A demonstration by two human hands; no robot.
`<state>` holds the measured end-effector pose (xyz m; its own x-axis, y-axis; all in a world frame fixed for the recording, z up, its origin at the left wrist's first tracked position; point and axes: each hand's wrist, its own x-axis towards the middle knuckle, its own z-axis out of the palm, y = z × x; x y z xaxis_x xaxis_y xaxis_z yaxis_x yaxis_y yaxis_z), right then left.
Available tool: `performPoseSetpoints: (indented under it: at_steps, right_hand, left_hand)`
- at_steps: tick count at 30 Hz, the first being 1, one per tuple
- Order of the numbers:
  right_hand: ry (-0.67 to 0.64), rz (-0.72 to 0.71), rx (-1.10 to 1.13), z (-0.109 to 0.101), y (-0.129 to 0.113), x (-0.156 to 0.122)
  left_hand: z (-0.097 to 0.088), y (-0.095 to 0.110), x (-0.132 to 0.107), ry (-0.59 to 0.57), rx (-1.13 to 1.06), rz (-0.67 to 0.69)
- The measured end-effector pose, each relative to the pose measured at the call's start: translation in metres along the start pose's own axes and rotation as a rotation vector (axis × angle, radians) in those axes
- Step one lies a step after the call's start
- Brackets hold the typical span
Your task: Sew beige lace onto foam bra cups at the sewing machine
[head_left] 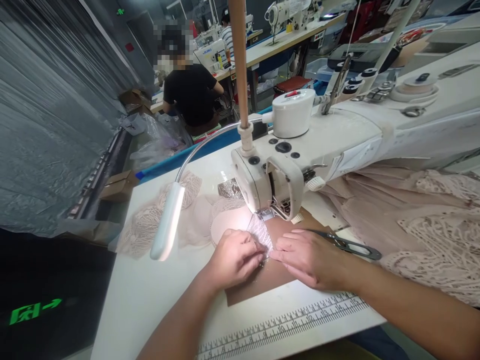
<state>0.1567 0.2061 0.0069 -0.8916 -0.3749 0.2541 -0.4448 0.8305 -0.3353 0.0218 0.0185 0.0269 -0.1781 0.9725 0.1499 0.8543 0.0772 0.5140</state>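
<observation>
Left hand: is grasping the lower end of the lace piece, fingertips closing together on it.
Right hand: is touching the lace piece's lower right edge with its fingertips; whether it is pinching or only pressing, one cannot tell.
Lace piece: is lying between the two hands, its far end reaching to the presser foot area under the sewing machine head.
Brown sheet: is lying flat on the table beneath the lace piece and both hands.
Thread snips: are resting just beyond the right wrist.
Pale cup: is lying just beyond the left hand.
Lace cups: are lying farther left, partly behind the lamp, which is glowing.
Lace garment: is spreading over the right side, below the machine arm.
Printed ruler: is running along the near edge of the white table.
Co-worker: is sitting at another bench, wearing black.
</observation>
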Motion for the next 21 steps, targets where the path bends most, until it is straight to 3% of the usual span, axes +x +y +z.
performPoseSetpoints:
  at_steps: [16, 21]
  right_hand:
    - [-0.015, -0.003, 0.002, -0.0009, -0.0009, 0.0001]
    - [0.102, 0.082, 0.064, 0.0034, 0.0043, -0.0016]
  left_hand:
    - [0.0053, -0.0053, 0.0005, 0.049, 0.170, 0.123]
    - [0.0063, -0.0045, 0.0007, 0.048, 0.198, 0.145]
